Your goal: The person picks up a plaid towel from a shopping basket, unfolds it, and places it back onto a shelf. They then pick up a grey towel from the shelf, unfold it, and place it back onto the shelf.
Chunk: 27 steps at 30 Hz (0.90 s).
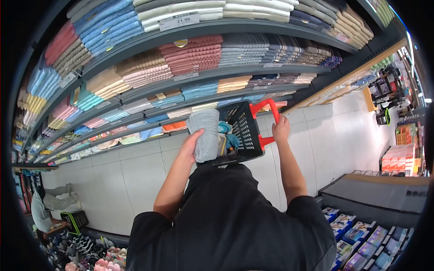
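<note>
My left hand (193, 142) is closed on a folded light grey towel (208, 135), which is over the left part of a dark shopping basket (247, 131). The thumb lies on the towel's left side, and the other fingers are hidden. My right hand (281, 128) is wrapped round the red handle (273, 108) at the basket's right. Inside the basket lie a teal item (232, 141) and other things partly covered by the towel.
Shelves of folded towels (192, 52) span the front and left. Boxed goods (357, 235) fill a display at the lower right. At the far left a person (41, 212) is beside a green-rimmed basket (77, 220). Pale floor tiles (135, 176) lie between the shelves.
</note>
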Each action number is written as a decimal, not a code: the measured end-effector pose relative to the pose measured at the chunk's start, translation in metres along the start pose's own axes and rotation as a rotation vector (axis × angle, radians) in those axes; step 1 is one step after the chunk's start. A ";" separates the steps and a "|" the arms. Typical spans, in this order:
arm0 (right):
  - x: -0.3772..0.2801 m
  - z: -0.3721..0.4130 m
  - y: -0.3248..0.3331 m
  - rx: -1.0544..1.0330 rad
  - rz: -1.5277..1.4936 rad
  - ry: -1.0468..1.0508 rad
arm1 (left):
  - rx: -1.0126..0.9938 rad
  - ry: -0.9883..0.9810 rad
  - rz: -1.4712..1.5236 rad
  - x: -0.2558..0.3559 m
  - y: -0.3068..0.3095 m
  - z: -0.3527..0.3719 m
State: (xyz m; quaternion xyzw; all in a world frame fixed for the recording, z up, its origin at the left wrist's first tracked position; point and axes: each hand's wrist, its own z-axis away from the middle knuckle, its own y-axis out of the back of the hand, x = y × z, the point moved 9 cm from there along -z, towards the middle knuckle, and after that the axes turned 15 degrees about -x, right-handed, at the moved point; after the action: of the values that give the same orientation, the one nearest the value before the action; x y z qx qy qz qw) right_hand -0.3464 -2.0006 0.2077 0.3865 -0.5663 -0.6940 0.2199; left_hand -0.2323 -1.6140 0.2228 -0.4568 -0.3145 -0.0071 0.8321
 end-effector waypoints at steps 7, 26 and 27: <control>-0.230 0.089 -0.003 -0.786 -1.150 0.464 | -0.084 -0.082 -0.127 0.018 -0.030 -0.017; -0.277 0.089 0.027 -0.807 -0.998 0.451 | -0.022 -0.328 -0.390 0.046 -0.055 -0.018; -0.279 0.091 0.032 -0.807 -0.954 0.467 | -0.021 -0.307 -0.379 0.045 -0.053 -0.018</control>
State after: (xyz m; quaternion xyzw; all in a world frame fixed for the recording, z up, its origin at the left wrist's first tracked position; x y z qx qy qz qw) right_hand -0.2531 -1.7455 0.3239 0.6222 0.0337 -0.7707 0.1331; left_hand -0.2029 -1.6468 0.2795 -0.3938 -0.5173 -0.0969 0.7536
